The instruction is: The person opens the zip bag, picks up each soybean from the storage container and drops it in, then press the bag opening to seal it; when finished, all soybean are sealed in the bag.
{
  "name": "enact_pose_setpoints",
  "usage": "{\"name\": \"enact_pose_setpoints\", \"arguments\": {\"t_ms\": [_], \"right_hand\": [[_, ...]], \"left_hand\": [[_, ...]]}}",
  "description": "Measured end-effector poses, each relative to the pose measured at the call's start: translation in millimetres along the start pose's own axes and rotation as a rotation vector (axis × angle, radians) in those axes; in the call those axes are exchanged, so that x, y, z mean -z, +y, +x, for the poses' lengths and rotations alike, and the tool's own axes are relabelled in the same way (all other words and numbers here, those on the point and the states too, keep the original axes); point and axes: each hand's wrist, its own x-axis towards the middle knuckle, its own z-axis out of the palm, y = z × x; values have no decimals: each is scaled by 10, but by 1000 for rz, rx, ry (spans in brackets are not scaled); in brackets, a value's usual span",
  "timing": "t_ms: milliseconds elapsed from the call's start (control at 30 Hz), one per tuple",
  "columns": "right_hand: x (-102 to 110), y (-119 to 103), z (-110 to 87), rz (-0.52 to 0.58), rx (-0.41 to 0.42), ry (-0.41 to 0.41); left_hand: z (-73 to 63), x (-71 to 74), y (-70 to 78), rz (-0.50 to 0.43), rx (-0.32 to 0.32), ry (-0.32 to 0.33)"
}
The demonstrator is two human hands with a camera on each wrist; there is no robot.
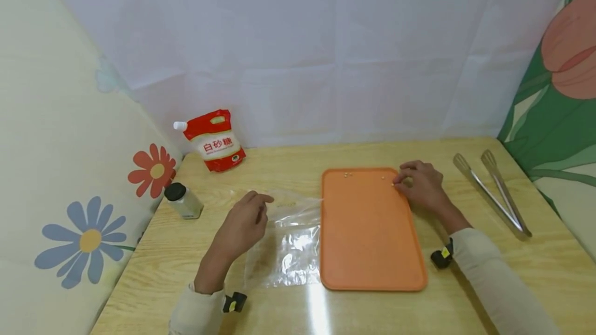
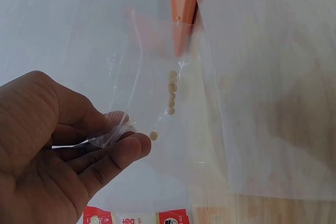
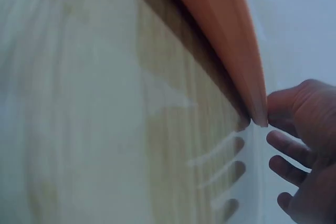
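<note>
My left hand [image 1: 244, 221] pinches the edge of a clear plastic bag [image 1: 291, 257], with its thumb and fingers together on the film in the left wrist view. Inside the bag, several small round tan soybean-like pieces [image 2: 171, 96] lie in a row, with one apart near the fingertips. My right hand [image 1: 421, 185] is at the far right corner of the orange tray [image 1: 370, 231]. Its thumb and index finger bend over the rim, right at a tiny pale piece; I cannot tell whether they hold it. More such pieces [image 1: 346, 174] lie along the tray's far edge.
Metal tongs [image 1: 495, 195] lie spread on the right of the wooden table [image 1: 274, 159]. A red and white sugar pouch [image 1: 216, 141] stands at the back left, and a jar with a black lid [image 1: 183, 200] at the left edge. A white cloth hangs behind.
</note>
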Motion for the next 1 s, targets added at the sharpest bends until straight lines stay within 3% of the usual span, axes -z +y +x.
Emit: {"name": "enact_pose_setpoints", "arguments": {"t_ms": [433,600,733,1000], "right_hand": [[-49,-34,44,-116,23,-4],[-37,-18,54,-55,49,62],[-15,-103,79,28,121,122],[-25,-624,167,162,292,160]], "left_hand": [[-6,11,11,10,0,-1],[-4,8,8,17,-7,-1],[13,0,11,16,-9,-1],[34,-3,29,14,-11,-3]]}}
